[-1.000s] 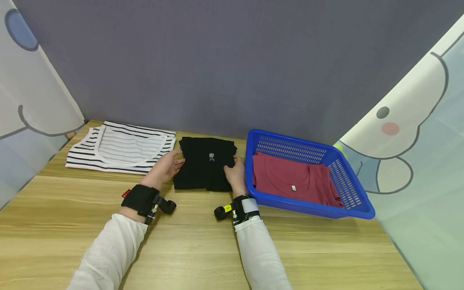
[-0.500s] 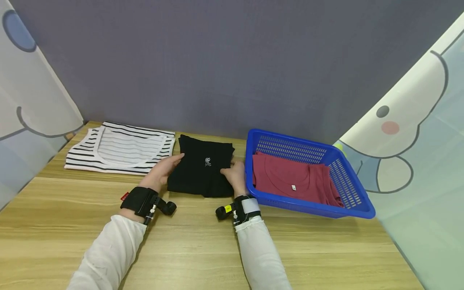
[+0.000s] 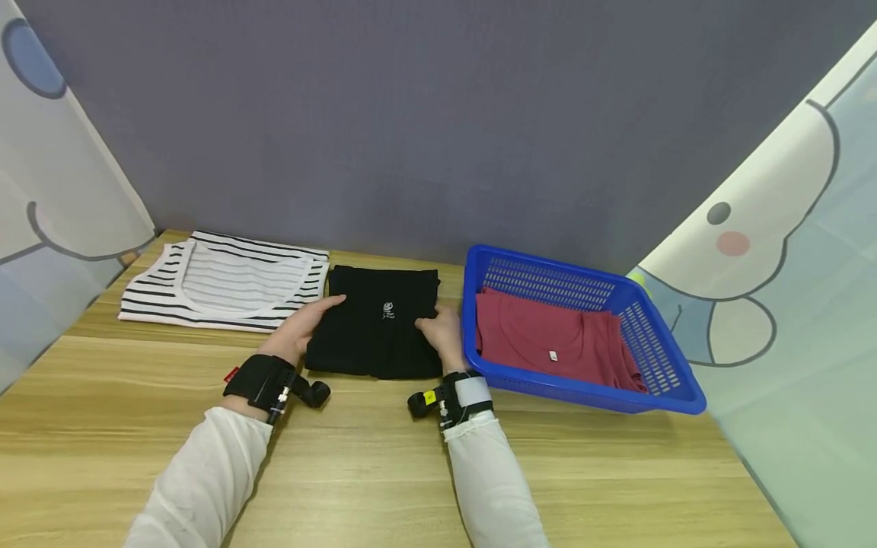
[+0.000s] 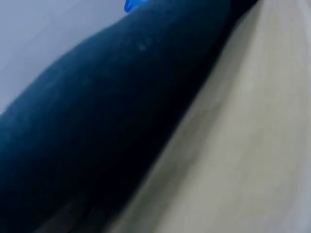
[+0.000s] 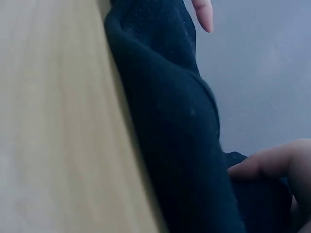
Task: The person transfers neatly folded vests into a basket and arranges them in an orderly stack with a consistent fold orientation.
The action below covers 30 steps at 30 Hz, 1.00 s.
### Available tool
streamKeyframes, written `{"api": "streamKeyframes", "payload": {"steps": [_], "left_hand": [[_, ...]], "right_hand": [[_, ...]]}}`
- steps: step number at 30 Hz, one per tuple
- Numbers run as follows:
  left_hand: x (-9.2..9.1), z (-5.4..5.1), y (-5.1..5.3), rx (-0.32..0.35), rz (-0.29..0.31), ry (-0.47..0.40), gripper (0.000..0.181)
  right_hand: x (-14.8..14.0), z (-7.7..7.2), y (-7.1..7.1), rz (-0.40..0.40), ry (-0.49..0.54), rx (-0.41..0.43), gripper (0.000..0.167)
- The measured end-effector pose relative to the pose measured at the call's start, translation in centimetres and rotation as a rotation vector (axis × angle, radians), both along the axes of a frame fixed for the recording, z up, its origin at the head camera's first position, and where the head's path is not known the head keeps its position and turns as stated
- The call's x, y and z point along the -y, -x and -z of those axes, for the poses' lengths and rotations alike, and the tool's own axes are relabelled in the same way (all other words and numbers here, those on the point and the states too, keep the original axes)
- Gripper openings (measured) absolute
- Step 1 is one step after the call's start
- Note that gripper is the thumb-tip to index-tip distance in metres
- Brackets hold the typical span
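A folded black T-shirt with a small white print lies on the table between both hands. My left hand holds its left edge, thumb on top and the other fingers out of sight beneath. At the opposite edge my right hand grips the cloth, and its thumb presses on the fabric in the right wrist view. Dark cloth fills much of the left wrist view, where no fingers can be made out.
A folded black-and-white striped top lies to the left of the black one. Close on the right stands a blue plastic basket with a folded dark red shirt inside. A grey wall rises behind the wooden table.
The black T-shirt has shifted left and towards me. It was skewed half a second ago and lies squarer now. My left thumb has come onto its top.
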<state>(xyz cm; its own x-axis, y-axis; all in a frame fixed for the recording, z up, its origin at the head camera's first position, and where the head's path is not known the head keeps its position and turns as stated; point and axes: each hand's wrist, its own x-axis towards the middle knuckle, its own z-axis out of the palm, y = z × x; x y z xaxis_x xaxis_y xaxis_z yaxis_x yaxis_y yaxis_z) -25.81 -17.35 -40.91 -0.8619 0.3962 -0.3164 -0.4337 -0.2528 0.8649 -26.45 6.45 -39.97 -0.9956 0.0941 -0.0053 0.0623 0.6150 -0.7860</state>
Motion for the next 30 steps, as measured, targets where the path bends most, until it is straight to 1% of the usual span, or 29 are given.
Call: {"api": "streamKeyframes", "payload": {"steps": [1, 2, 4, 5, 8, 11, 14, 17, 20, 23, 26, 30], "left_hand": [[0.0, 0.1, 0.0, 0.023, -0.005, -0.025, 0.033], [0.1, 0.2, 0.0, 0.03, -0.007, -0.028, 0.032], [0.0, 0.2, 0.0, 0.026, -0.003, -0.015, 0.031], [0.0, 0.3, 0.0, 0.019, -0.004, 0.001, 0.034], [-0.3, 0.3, 0.0, -0.031, 0.014, 0.059, 0.05], [-0.5, -0.1, -0.2, -0.078, 0.023, 0.134, 0.061], [-0.6, -0.7, -0.4, -0.116, 0.03, 0.207, 0.062], [-0.4, -1.0, -0.6, -0.159, 0.033, 0.272, 0.062], [0.0, -1.5, -0.8, -0.197, 0.035, 0.307, 0.061], [0.3, -2.1, -1.0, -0.215, 0.036, 0.324, 0.06], [0.9, -2.8, -1.0, -0.216, 0.032, 0.308, 0.061], [2.2, -3.4, -0.9, -0.222, 0.033, 0.285, 0.063]], "right_hand": [[0.0, 0.0, 0.0, -0.006, -0.006, -0.003, 0.039], [0.0, 0.0, 0.0, -0.012, -0.011, -0.005, 0.042], [0.1, 0.0, 0.0, -0.022, -0.015, -0.008, 0.047], [0.1, 0.0, 0.0, -0.023, -0.014, -0.007, 0.05], [0.1, 0.0, 0.0, -0.018, 0.017, -0.002, 0.051], [0.2, -0.1, -0.1, -0.019, 0.049, -0.007, 0.051], [0.2, -0.3, -0.2, -0.028, 0.049, -0.008, 0.053], [0.4, -0.5, -0.4, -0.049, 0.018, -0.016, 0.055], [0.6, -0.8, -0.6, -0.071, -0.002, -0.013, 0.055], [0.8, -0.9, -0.7, -0.083, 0.013, 0.001, 0.055], [0.9, -1.0, -0.8, -0.095, 0.044, 0.001, 0.054], [1.1, -1.3, -1.0, -0.109, 0.069, -0.022, 0.049]]}}
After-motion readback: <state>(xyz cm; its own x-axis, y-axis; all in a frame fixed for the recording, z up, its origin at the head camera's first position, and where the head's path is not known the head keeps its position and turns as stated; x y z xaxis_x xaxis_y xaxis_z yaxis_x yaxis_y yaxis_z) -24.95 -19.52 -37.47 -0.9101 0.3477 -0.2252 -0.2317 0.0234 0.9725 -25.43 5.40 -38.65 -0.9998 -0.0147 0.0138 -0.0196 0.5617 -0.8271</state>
